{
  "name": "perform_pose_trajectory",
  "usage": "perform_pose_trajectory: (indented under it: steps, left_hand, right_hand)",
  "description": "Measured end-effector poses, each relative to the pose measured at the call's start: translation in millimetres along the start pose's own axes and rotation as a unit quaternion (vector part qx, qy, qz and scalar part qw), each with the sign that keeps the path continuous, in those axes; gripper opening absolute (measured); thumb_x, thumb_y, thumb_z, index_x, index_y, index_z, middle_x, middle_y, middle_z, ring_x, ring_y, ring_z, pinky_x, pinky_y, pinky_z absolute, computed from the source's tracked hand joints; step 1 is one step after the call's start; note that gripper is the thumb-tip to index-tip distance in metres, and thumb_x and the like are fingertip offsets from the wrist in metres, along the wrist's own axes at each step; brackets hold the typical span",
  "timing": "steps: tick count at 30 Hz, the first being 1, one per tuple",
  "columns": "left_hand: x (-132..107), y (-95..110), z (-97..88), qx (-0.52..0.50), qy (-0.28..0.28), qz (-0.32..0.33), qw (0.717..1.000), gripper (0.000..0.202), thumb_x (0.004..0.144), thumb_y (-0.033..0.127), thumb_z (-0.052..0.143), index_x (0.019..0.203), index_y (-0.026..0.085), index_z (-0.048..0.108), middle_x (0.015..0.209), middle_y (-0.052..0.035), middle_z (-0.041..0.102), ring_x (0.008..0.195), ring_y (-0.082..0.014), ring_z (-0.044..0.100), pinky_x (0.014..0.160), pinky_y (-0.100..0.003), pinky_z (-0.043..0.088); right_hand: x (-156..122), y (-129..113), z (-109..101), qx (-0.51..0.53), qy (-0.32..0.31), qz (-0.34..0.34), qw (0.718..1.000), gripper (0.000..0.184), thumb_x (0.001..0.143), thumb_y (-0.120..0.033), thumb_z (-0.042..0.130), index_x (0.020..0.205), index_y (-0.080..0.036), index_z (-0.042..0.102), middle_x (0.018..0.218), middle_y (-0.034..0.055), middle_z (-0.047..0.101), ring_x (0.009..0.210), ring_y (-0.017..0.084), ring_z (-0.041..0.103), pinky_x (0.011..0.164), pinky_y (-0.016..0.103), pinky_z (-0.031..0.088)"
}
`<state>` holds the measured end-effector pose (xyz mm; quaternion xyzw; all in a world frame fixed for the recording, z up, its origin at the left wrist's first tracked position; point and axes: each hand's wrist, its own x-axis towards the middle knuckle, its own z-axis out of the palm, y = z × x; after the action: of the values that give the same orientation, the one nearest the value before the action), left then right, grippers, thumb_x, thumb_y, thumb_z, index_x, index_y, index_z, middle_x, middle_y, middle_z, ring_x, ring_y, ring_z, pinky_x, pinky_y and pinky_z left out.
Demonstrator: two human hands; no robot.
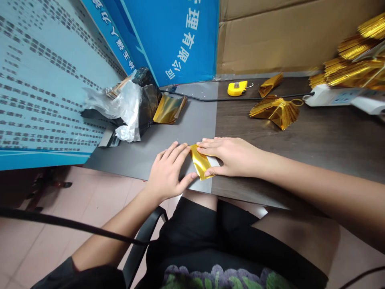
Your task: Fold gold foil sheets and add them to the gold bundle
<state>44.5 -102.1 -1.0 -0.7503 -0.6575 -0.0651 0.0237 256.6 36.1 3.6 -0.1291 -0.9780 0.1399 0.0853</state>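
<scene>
A small sheet of gold foil paper (201, 162) lies on the table near its front edge. My left hand (168, 172) rests flat on the table at the sheet's left side, fingers stretched out and the thumb touching its lower edge. My right hand (233, 156) lies flat over the sheet's right part, fingers extended along its top edge and pressing it down. Neither hand grips the paper.
A stack of gold sheets (169, 109) lies beside a black and clear plastic bag (132, 104). Folded gold fans (276, 111) and a yellow tape measure (237, 88) sit further back. A white machine (343, 96) carries more gold pieces. A black cable (210, 98) crosses the table.
</scene>
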Motion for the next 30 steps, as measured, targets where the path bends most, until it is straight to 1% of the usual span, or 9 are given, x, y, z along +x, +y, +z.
perform_pose_trajectory:
  steps: [5,7,11,14,18,20,25,27,30]
  left_hand:
    - [0,0,-2.2,0.006,-0.046,0.076,0.996,0.080,0.090,0.072,0.039,0.158,0.031,0.025,0.166,0.0001,0.033,0.157,-0.0285,0.032,0.128,-0.047,0.035]
    - [0,0,-2.3,0.005,-0.058,0.049,0.997,0.076,0.091,0.070,0.038,0.157,0.034,0.026,0.166,0.0024,0.032,0.157,-0.0296,0.032,0.127,-0.050,0.037]
    - [-2,-1,-0.5,0.000,-0.032,-0.019,0.999,0.074,0.091,0.069,0.041,0.155,0.033,0.033,0.163,0.0006,0.038,0.154,-0.0302,0.039,0.124,-0.051,0.042]
    - [-4,-3,1.1,-0.006,-0.002,-0.021,1.000,0.072,0.091,0.066,0.044,0.154,0.031,0.036,0.161,-0.0021,0.043,0.152,-0.0294,0.041,0.123,-0.048,0.044]
    - [-8,-9,0.2,-0.012,-0.013,0.089,0.996,0.073,0.092,0.063,0.046,0.156,0.031,0.032,0.163,-0.0027,0.039,0.156,-0.0263,0.034,0.124,-0.042,0.043]
    - [-12,-11,-1.1,-0.012,-0.028,0.145,0.989,0.068,0.094,0.058,0.048,0.155,0.034,0.032,0.161,-0.0003,0.042,0.155,-0.0233,0.037,0.123,-0.041,0.044]
    - [-20,-9,-1.9,-0.027,0.001,0.182,0.983,0.060,0.091,0.052,0.058,0.148,0.034,0.046,0.147,-0.0030,0.059,0.148,-0.0228,0.046,0.122,-0.043,0.045]
    - [-22,-4,0.5,-0.030,0.028,0.204,0.978,0.054,0.091,0.048,0.062,0.142,0.032,0.053,0.136,-0.0044,0.066,0.141,-0.0211,0.052,0.119,-0.041,0.048]
    - [-26,4,6.9,-0.029,0.077,0.228,0.970,0.043,0.091,0.037,0.065,0.133,0.030,0.061,0.118,-0.0028,0.072,0.125,-0.0162,0.061,0.103,-0.032,0.054]
  right_hand:
    - [-1,3,2,-0.008,0.017,-0.017,1.000,0.066,0.090,-0.053,0.069,0.142,-0.012,0.061,0.149,0.0137,0.053,0.140,0.032,0.051,0.118,0.049,0.043]
    - [-1,4,3,-0.009,0.014,-0.019,1.000,0.067,0.091,-0.054,0.067,0.143,-0.013,0.060,0.150,0.0131,0.052,0.141,0.032,0.050,0.118,0.050,0.043]
    - [-2,5,5,0.000,0.005,-0.017,1.000,0.072,0.093,-0.057,0.064,0.145,-0.009,0.057,0.152,0.0149,0.049,0.143,0.034,0.047,0.119,0.054,0.041]
    - [-2,6,7,0.014,0.016,-0.023,0.999,0.073,0.092,-0.057,0.065,0.146,-0.009,0.057,0.151,0.0155,0.050,0.143,0.035,0.047,0.119,0.055,0.041]
    - [-3,14,8,0.028,0.020,-0.056,0.998,0.069,0.092,-0.053,0.067,0.147,-0.013,0.056,0.151,0.0145,0.051,0.144,0.034,0.047,0.119,0.053,0.040]
    - [-3,22,9,0.045,0.005,-0.087,0.995,0.067,0.094,-0.053,0.065,0.149,-0.017,0.054,0.154,0.0129,0.049,0.147,0.033,0.042,0.121,0.054,0.036]
    - [-3,41,8,0.111,-0.037,-0.147,0.982,0.061,0.096,-0.049,0.064,0.151,-0.026,0.051,0.159,0.0088,0.043,0.155,0.032,0.026,0.124,0.060,0.023]
    - [-3,46,7,0.140,-0.030,-0.161,0.977,0.056,0.094,-0.048,0.067,0.146,-0.027,0.058,0.157,0.0083,0.046,0.154,0.030,0.029,0.125,0.058,0.023]
    - [-4,48,7,0.176,0.005,-0.164,0.971,0.043,0.091,-0.046,0.072,0.129,-0.025,0.072,0.149,0.0087,0.057,0.147,0.027,0.043,0.123,0.050,0.032]
